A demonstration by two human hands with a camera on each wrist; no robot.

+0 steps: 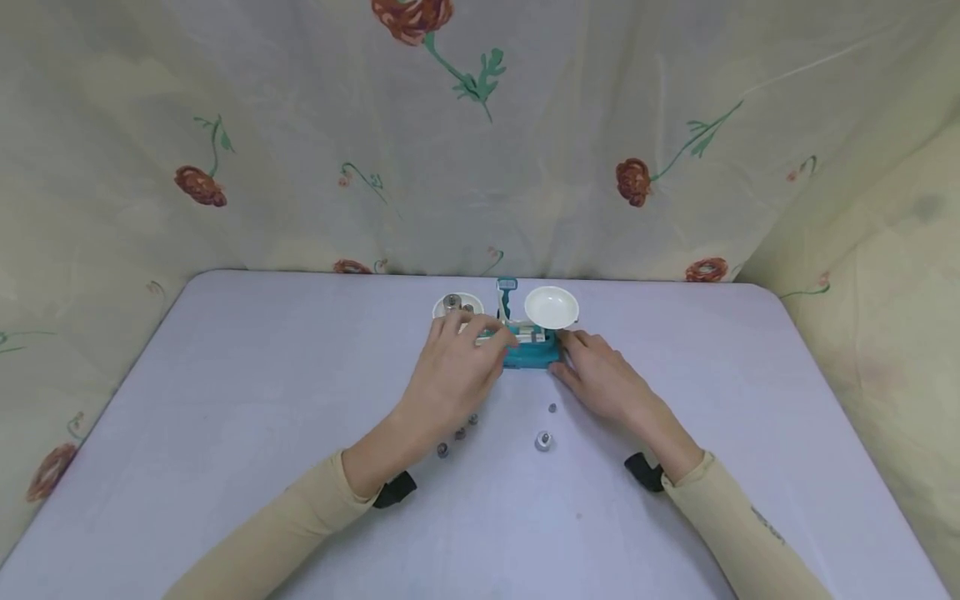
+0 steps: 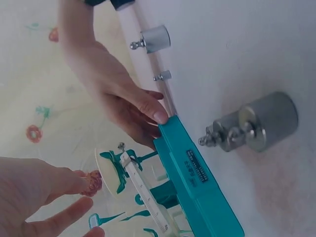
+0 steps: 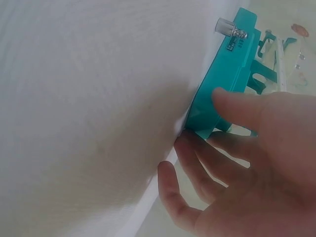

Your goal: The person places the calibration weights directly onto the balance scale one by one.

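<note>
Scale (image 1: 531,356) gripped

The right hand (image 1: 606,381) grasps the end of the scale, which extends left from that grip. The left hand (image 1: 456,364) is at its other side, fingers loose and free. A pan (image 1: 552,307) sits just beyond the grip; two weights (image 1: 543,443) stand on its near side.

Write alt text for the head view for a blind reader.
A person's right hand grips a teal balance scale, the left hand near its left pan, which holds metal weights; five more weights stand on the lavender table.
</note>
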